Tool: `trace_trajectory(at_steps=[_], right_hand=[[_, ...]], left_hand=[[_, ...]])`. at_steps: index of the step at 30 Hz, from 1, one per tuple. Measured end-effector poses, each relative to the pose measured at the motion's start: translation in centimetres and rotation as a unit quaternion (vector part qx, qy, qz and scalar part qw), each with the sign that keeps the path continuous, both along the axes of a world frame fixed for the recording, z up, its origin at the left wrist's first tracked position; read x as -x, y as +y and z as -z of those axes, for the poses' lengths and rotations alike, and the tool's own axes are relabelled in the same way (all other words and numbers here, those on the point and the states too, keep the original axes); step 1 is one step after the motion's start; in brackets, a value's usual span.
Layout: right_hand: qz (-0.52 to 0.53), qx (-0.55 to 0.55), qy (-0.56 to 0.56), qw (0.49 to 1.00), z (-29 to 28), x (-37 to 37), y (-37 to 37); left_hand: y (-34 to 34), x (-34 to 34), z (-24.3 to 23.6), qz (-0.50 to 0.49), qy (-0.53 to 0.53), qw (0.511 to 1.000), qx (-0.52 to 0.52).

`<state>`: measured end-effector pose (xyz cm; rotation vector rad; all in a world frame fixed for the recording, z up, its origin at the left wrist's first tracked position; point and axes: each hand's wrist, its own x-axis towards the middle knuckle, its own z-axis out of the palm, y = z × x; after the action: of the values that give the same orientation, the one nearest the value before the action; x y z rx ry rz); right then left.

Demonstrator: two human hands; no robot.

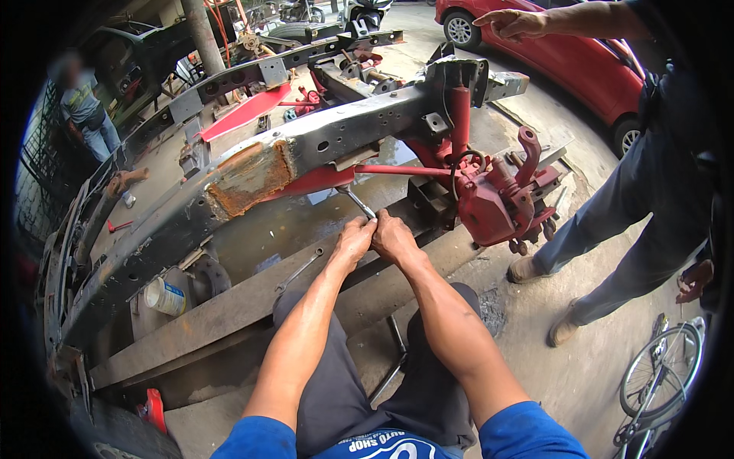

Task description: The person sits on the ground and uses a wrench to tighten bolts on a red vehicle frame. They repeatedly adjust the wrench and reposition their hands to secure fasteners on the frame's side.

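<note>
Both my hands are closed on the lower end of a chrome wrench [358, 203], my left hand [353, 240] pressed against my right hand [394, 236]. The wrench slants up and left, its head at the underside of a red suspension arm [317, 182]. That arm sits beneath a black vehicle frame rail [355, 122] with a rusty patch [252, 176]. A red rod [401, 170] runs right to a red wheel hub assembly [489, 203]. Below my hands, a second wrench [300, 269] lies on a long beam [229, 312].
A person in jeans [623, 229] stands at the right, one hand [514, 24] stretched out over the frame. Behind is a red car [566, 69]. A bicycle [661, 375] lies lower right. Left are a white bucket [164, 297] and another person [88, 111]. A metal bar tool [396, 336] lies between my legs.
</note>
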<state>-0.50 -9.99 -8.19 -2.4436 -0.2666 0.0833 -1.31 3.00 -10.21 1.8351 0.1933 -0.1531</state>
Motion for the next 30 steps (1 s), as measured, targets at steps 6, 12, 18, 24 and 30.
trace_trajectory(at_steps=[6,12,18,24,30], right_hand=[[-0.002,-0.001,-0.004,1.0,0.0,0.0,0.0],[-0.004,0.004,-0.007,1.0,0.3,-0.2,-0.1],[-0.007,0.001,-0.023,1.0,1.0,-0.4,-0.1],[-0.011,-0.006,-0.037,0.999,0.9,-0.2,-0.2],[-0.011,-0.01,-0.039,0.999,0.7,-0.1,-0.2]], left_hand=[[0.1,0.3,-0.8,0.01,-0.012,0.998,-0.065],[-0.1,1.0,-2.3,0.008,-0.021,0.988,-0.155],[-0.1,1.3,-2.6,0.018,-0.048,0.982,-0.182],[0.0,1.2,-2.4,0.023,-0.06,0.98,-0.189],[0.1,0.8,-1.8,0.015,-0.034,0.988,-0.152]])
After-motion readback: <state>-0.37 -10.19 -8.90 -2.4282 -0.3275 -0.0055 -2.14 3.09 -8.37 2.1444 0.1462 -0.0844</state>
